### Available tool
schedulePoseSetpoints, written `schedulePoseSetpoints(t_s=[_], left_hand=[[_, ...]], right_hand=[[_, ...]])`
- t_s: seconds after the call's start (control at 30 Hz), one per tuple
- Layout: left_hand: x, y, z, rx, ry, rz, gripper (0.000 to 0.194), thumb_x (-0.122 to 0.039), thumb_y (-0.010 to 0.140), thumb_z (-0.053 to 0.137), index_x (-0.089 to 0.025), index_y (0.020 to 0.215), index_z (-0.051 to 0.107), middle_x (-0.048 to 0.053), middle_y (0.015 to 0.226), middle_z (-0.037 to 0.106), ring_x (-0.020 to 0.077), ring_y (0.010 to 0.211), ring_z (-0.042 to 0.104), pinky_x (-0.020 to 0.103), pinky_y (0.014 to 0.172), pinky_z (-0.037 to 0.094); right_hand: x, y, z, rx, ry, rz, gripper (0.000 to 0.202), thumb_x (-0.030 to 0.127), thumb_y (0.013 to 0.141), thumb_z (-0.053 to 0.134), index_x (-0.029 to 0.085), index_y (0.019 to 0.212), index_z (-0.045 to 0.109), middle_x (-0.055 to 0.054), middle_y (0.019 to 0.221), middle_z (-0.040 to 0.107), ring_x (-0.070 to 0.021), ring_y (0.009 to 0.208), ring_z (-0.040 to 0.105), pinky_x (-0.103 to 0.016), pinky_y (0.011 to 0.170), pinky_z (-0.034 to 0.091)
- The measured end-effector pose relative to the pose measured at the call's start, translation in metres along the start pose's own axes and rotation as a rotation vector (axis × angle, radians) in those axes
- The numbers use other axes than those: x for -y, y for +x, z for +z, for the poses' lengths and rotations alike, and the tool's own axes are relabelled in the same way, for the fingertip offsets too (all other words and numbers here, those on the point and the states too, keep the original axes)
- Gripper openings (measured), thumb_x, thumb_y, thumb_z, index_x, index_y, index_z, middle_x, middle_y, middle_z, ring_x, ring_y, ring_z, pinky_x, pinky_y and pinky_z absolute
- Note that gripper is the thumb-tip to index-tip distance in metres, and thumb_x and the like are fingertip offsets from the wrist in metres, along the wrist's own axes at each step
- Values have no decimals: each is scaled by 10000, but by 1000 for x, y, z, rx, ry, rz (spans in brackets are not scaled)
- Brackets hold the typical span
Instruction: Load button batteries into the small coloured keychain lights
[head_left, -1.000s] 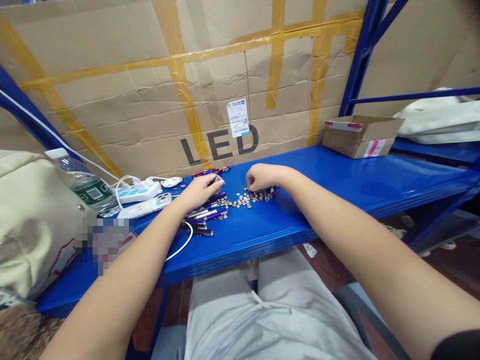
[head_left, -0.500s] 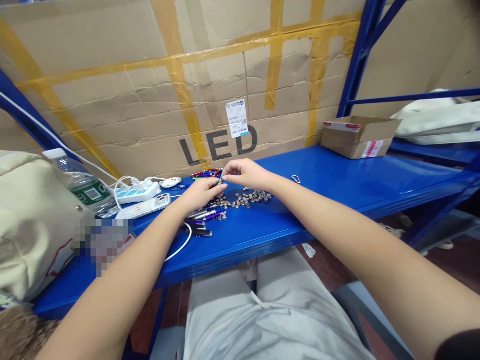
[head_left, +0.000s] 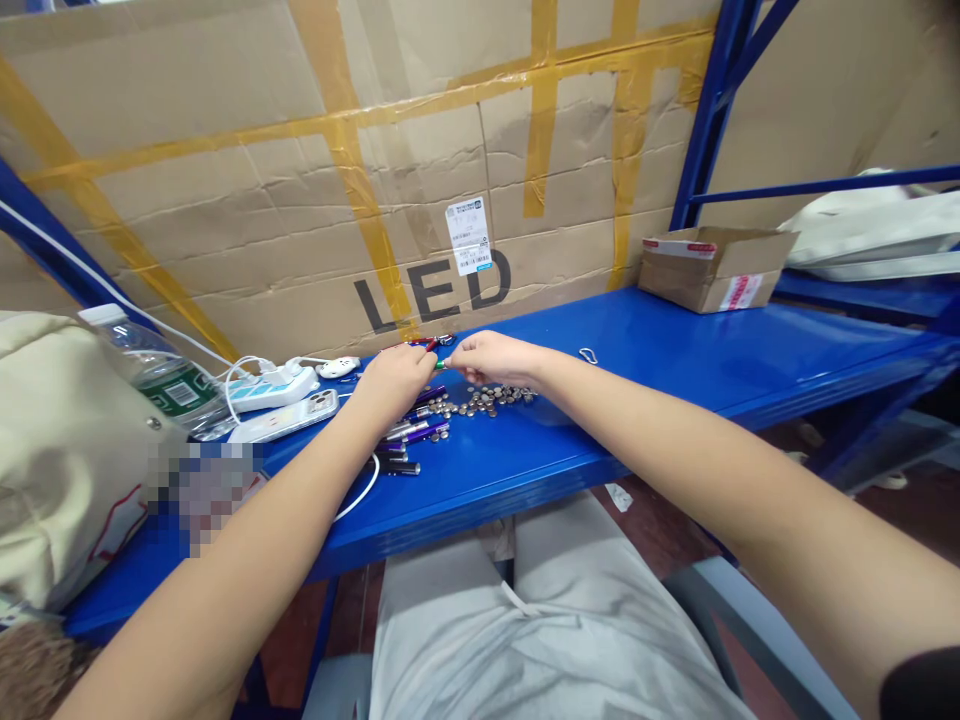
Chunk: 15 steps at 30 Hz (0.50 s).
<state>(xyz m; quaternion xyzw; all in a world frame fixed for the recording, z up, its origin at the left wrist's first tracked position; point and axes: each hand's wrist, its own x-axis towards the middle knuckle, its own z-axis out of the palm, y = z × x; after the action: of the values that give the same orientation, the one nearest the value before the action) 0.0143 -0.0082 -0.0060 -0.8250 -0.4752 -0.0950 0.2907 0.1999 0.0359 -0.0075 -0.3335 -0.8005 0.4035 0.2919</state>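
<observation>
A slim green pen-shaped tube lies crosswise between my hands, mostly covered by fingers. My left hand is closed around its left part, back of the hand upward. At the tube's right end, my right hand is pinched shut with thumb and fingertips. Small silvery button cells are scattered on the blue table just below the hands. Several purple, silver and black pen-shaped tubes lie near my left wrist. Behind the hands are red tubes, partly hidden.
To the left stand a white power strip, a phone, a water bottle and a cream bag. A carabiner lies right of my hands. An open cardboard box sits farther right on the blue table.
My left hand has turned over so its back faces up and the fingers wrap the green tube. My right hand has dropped slightly and pinches the tube's right end.
</observation>
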Motion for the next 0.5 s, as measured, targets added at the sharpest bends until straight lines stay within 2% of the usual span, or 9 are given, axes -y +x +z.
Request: schedulePoseSetpoints(t_s=[0.07, 0.1, 0.2, 0.27, 0.4, 0.5], left_hand=[[0, 2, 0, 12, -99, -19, 277, -291, 959, 416, -145, 888, 641, 131, 900, 671, 250, 865, 615, 338, 767, 448], [0, 3, -1, 20, -174, -45, 284, -306, 956, 416, -153, 864, 637, 114, 888, 675, 237, 844, 613, 324, 755, 443], [-1, 4, -7, 40, -401, -129, 364, -391, 948, 394, -170, 729, 584, 54, 751, 649, 195, 722, 574, 287, 683, 410], [-1, 4, -12, 51, -502, -167, 399, -440, 930, 401, -177, 658, 527, 23, 664, 594, 174, 658, 528, 276, 642, 378], [-1, 3, -17, 111, -575, -181, 401, -465, 888, 445, -187, 599, 443, -9, 594, 504, 154, 617, 468, 269, 606, 330], [0, 3, -17, 131, -584, -164, 397, -461, 884, 446, -186, 598, 440, -2, 622, 541, 157, 636, 485, 270, 623, 342]], right_hand=[[0, 0, -1, 3, -14, 7, 233, 326, 872, 553, 187, 691, 507, 10, 567, 522, -114, 533, 484, -243, 538, 383], [0, 1, -2, -29, -82, -50, 219, 338, 875, 556, 186, 723, 520, -1, 608, 559, -122, 568, 512, -245, 564, 399], [-1, 3, -6, -133, -346, -330, 163, 328, 886, 562, 167, 870, 576, -57, 852, 667, -165, 780, 592, -273, 699, 439], [0, 3, -10, -140, -481, -469, 151, 277, 893, 560, 151, 964, 601, -88, 985, 677, -190, 904, 598, -292, 778, 436], [5, -1, -15, -98, -712, -531, 175, 222, 917, 521, 150, 1029, 635, -106, 1037, 675, -212, 949, 595, -295, 784, 412], [9, -4, -15, -99, -829, -527, 184, 236, 934, 496, 152, 982, 652, -102, 991, 673, -206, 902, 590, -279, 732, 384]])
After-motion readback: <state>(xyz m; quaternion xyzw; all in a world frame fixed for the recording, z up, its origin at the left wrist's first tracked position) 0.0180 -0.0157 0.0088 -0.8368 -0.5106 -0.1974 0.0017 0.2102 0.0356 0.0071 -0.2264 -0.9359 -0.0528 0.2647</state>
